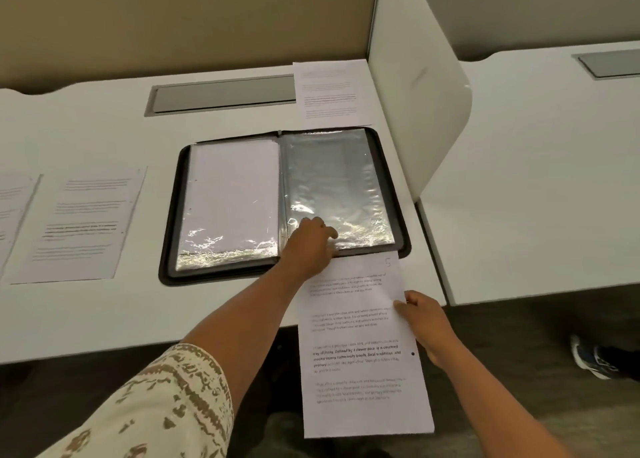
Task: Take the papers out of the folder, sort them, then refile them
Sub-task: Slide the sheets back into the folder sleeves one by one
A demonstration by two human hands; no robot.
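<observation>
Open folder [284, 208] lies flat near the desk's [104, 319] front edge, toward its right side. Left page sleeve holds white sheets; right sleeve [337, 184] looks empty, plastic glossy and crinkled.

Sheet marked "5" [360, 346] hangs half off the front edge, its top edge meeting the bottom of the right sleeve. Right hand [424, 322] pinches its right margin, thumb on top. Left hand [311, 246] rests on the sleeve's lower left corner, fingers curled at the opening; whether it pinches the plastic I cannot tell.

Handling, as judged: the paper is light, limp, likely to buckle if pushed from the far end; better held close to the leading edge. Sleeve film is thin and slippery and probably clings shut, so the mouth needs holding apart.

Around: one printed sheet [329, 94] past the folder's far right corner, lapping a grey cable tray [221, 94]. Two more sheets [83, 222] near the left edge. White divider panel [415, 111] stands close along the right edge, limiting elbow room there. A shoe [588, 357] on the floor.
</observation>
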